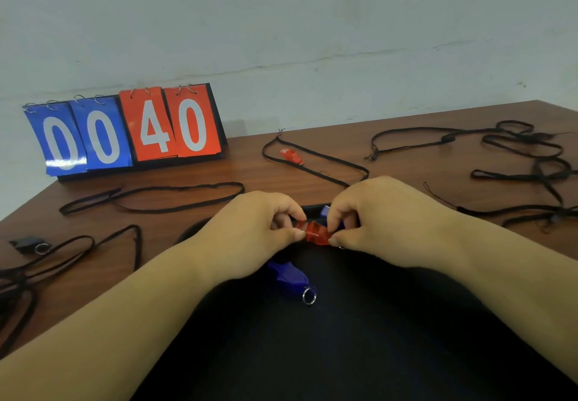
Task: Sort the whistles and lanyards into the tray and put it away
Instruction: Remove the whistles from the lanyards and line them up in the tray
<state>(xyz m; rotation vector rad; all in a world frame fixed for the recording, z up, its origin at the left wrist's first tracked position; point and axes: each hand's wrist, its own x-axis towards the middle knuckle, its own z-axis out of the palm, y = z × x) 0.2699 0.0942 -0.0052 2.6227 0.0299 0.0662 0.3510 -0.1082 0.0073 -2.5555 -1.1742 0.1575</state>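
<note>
My left hand [266,228] and my right hand [372,212] together pinch a red whistle [316,234] above the far edge of a black tray [359,338]. A blue whistle [289,277] with a key ring lies in the tray below my hands. Part of another blue whistle [325,212] peeks out behind my right fingers. A second red whistle [291,156] lies on the table inside a loop of black lanyard [316,166]. A black whistle [29,244] with a ring sits at the left edge. Loose black lanyards lie at the left [156,197] and right [516,156].
A flip scoreboard [125,131] reading 00 and 40 stands at the back left of the brown wooden table [244,162], against a pale wall. More tangled lanyards [62,259] trail off the table's left side.
</note>
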